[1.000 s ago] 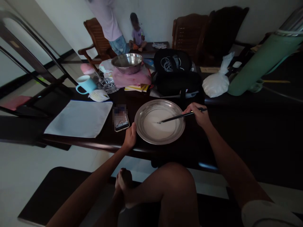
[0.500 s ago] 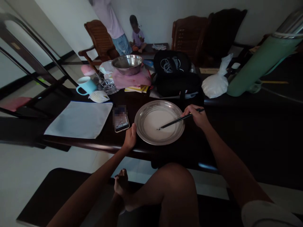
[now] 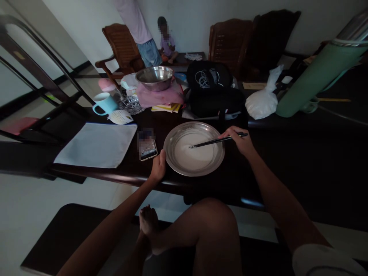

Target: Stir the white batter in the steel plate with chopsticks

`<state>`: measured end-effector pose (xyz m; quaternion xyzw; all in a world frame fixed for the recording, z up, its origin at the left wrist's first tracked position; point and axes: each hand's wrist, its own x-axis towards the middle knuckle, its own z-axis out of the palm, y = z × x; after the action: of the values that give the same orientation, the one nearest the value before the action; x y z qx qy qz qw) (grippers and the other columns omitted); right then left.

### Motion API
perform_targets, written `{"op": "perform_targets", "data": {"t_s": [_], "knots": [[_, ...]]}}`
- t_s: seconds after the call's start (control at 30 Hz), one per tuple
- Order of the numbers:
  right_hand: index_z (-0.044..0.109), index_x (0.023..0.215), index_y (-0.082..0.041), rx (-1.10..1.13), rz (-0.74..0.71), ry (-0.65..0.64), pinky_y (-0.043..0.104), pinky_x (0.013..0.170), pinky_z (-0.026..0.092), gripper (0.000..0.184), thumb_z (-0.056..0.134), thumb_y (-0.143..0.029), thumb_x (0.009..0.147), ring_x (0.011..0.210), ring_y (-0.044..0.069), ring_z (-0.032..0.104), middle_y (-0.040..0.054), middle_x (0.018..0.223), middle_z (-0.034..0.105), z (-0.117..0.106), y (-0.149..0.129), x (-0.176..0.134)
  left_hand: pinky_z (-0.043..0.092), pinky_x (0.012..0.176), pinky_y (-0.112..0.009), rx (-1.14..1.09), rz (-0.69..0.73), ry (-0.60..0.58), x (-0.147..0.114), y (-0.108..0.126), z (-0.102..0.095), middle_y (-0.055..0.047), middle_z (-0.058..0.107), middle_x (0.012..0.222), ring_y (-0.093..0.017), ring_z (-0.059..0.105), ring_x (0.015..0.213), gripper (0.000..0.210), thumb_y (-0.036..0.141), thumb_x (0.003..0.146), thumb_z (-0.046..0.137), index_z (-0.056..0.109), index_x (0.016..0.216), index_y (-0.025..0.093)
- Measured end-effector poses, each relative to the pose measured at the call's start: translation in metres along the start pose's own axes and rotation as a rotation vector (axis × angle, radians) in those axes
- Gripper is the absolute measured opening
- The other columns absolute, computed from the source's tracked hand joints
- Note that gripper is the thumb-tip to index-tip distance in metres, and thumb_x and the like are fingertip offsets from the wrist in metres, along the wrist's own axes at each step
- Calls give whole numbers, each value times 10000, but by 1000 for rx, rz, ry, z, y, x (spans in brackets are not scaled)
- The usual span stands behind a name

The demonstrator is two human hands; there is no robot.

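A wide, shallow steel bowl [image 3: 172, 163] stands on the dark table before me, with a whitish, milky mixture [image 3: 197, 155] in it. My left hand [image 3: 158, 165] is closed at the bowl's left rim, its thumb up along the edge and its other fingers mostly hidden. A pair of dark chopsticks [image 3: 211, 142] is gripped in my right hand [image 3: 240, 141] over the bowl's right rim. Their tips dip into the mixture left of its middle, where the surface is disturbed. Close by my left hand lies a phone [image 3: 148, 150] with a lit screen.
A white zip pouch [image 3: 96, 145] lies at left, near a light-blue mug [image 3: 105, 104]. Behind the bowl are a smaller steel bowl [image 3: 155, 78] and a black bag [image 3: 214, 101]. A tied bag of white powder [image 3: 261, 104] and green flask [image 3: 313, 80] stand right. Two people are beyond the table.
The chopstick tips have swept a little up and left through the mixture, and the chopsticks lie flatter. My left hand and the bowl have stayed in place.
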<state>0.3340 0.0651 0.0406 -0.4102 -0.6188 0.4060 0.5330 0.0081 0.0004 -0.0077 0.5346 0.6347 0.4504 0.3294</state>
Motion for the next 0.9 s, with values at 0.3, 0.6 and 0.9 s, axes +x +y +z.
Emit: {"op": "perform_targets", "data": {"t_s": [0.3,0.6,0.9], "knots": [[684,641,-221,3,-24,-50,342,759,541,376,642,-535,843,697,192,706,23,658,728,1,1,0,476,680,-314,47,26,-4,-1,2,0,-32,568,586,-188,559,638,600,646,904,361,548,580,176],[663,600,-223,29,-2,-39,349,713,548,427,619,-574,840,664,201,702,24,621,711,2,3,0,469,692,-316,38,33,-15,-1,3,0,-32,572,598,-183,549,641,592,640,908,349,559,613,172],[624,554,-226,70,0,36,341,633,535,472,593,-592,850,597,200,686,25,563,685,-1,4,1,468,683,-314,19,32,-8,0,0,1,-27,555,578,-192,552,644,593,653,902,359,555,599,182]]}}
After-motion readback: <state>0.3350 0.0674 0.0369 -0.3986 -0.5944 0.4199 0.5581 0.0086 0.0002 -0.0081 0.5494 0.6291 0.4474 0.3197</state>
